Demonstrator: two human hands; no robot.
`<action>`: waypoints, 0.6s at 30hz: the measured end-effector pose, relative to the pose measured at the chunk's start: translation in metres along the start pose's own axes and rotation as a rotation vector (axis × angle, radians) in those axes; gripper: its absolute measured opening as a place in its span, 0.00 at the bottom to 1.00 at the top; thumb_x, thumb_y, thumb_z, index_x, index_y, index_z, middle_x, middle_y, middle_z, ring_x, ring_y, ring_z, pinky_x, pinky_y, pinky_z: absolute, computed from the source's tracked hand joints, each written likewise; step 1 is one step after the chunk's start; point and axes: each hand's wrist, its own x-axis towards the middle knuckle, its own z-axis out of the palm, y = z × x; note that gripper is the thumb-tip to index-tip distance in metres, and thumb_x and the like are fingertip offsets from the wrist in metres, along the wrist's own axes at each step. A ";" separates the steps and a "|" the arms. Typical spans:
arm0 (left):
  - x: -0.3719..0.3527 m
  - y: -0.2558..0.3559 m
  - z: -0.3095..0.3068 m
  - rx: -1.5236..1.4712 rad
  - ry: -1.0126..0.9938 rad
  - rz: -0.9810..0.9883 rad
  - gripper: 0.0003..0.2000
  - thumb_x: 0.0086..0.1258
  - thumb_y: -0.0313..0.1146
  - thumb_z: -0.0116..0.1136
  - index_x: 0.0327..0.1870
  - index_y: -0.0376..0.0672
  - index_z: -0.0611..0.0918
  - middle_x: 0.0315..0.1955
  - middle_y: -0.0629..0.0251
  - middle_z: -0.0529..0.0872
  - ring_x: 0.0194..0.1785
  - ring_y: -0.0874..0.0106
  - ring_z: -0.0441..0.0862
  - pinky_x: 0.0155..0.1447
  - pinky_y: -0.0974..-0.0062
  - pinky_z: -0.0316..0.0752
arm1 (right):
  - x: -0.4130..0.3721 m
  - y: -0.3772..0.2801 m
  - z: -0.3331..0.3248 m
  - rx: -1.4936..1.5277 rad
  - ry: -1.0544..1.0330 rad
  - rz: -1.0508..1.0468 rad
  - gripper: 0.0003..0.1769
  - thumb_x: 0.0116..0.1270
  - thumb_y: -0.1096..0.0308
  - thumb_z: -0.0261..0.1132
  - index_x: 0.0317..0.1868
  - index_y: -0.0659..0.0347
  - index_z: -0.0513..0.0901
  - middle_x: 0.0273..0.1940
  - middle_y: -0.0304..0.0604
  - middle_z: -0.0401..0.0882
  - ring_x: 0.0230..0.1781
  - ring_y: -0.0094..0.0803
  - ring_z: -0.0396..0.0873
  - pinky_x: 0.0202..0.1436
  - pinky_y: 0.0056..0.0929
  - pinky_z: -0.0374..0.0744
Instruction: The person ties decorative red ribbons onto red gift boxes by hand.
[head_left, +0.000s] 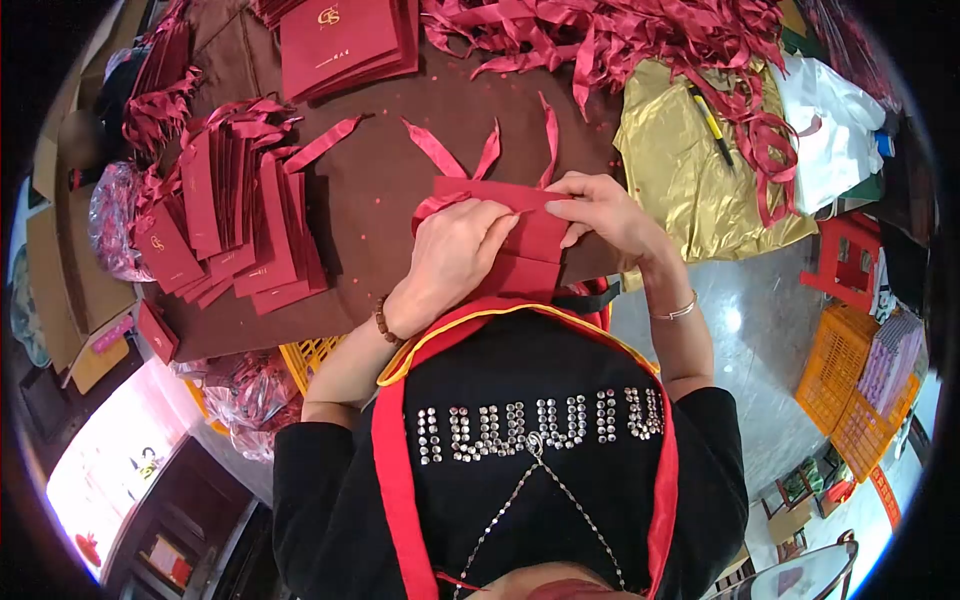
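A red paper gift bag (535, 235) lies at the table's near edge, close to my chest. Red ribbon ends (450, 150) stick out beyond its far side. My left hand (458, 248) is closed, its thumb and curled fingers pinching at the bag's left part, with a loop of ribbon beside the knuckles. At the upper right edge, my right hand (608, 215) grips the bag between thumb and fingers. The fingertips of both hands are partly hidden.
Finished-looking red bags with ribbons (235, 215) fan out on the left. Flat red bags (345, 45) are stacked at the back. A heap of red ribbons (600, 40) spreads beside gold wrapping (660, 160) holding a yellow marker (711, 125). Orange crates (845, 370) stand right.
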 end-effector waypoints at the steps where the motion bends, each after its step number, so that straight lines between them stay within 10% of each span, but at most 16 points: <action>1: 0.002 0.001 0.001 0.035 0.028 0.003 0.06 0.64 0.31 0.58 0.34 0.37 0.82 0.28 0.55 0.83 0.32 0.58 0.82 0.36 0.66 0.75 | 0.000 0.000 -0.001 0.004 0.003 -0.001 0.14 0.65 0.68 0.63 0.46 0.70 0.80 0.41 0.37 0.73 0.30 0.24 0.79 0.33 0.19 0.80; 18: 0.014 0.013 0.007 -0.060 0.109 -0.080 0.08 0.62 0.33 0.59 0.27 0.39 0.78 0.22 0.58 0.81 0.26 0.59 0.80 0.30 0.65 0.73 | -0.005 0.007 0.000 0.181 -0.039 -0.012 0.12 0.66 0.73 0.58 0.48 0.69 0.78 0.38 0.34 0.67 0.34 0.21 0.77 0.35 0.21 0.83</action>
